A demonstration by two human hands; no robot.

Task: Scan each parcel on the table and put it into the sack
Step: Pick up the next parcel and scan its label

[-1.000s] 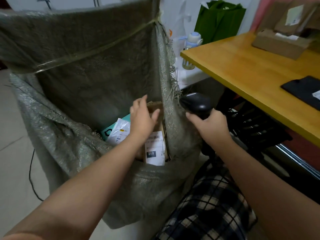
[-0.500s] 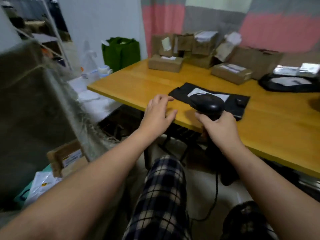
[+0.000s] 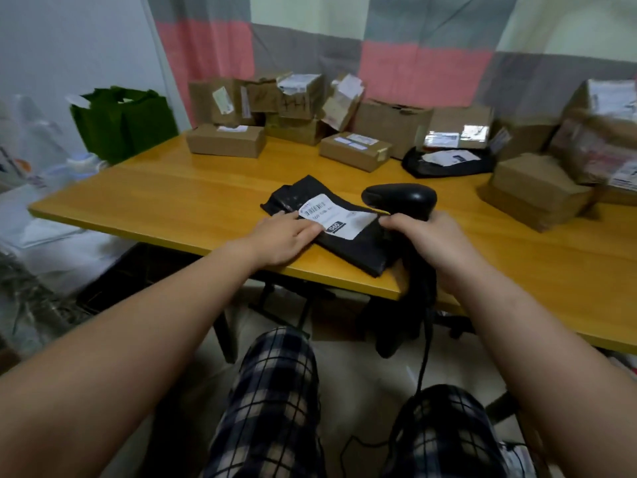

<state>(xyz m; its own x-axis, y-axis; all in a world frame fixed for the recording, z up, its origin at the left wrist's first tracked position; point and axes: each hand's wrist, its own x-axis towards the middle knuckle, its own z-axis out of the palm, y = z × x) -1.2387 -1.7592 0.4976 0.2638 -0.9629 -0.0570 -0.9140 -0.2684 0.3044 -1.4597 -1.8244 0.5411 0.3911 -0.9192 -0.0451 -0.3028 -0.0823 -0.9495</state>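
Near the front edge of the wooden surface (image 3: 165,201), right before the seated person, a flat black parcel (image 3: 358,250) lies with its white barcode label (image 3: 339,217) facing up, one corner close to that edge. The left hand (image 3: 281,238) rests on the parcel's nine o'clock side, fingers straight and close together, their tips pressing on the near end of the label. The right hand (image 3: 436,238) sits at the parcel's three o'clock, fingers curled tight round the handle of a black scanner (image 3: 400,200). The scanner's head rises at twelve o'clock from that hand, just beside the label, and the forefinger's tip touches the parcel's right edge. A dark cable (image 3: 425,357) drops from the handle toward the plaid-trousered knees (image 3: 275,391).

From eleven round to two o'clock, brown cardboard boxes (image 3: 225,141) are ranged and stacked along the back of the surface against a pink-and-grey curtain (image 3: 424,67). Among them, at one o'clock, lies a second black parcel (image 3: 448,163) with a pale label. Off the surface's far corner at ten o'clock stands a green bag (image 3: 120,122). Down at eight o'clock, grey woven cloth, seemingly the sack (image 3: 24,291), shows only as a blur at the frame's edge.
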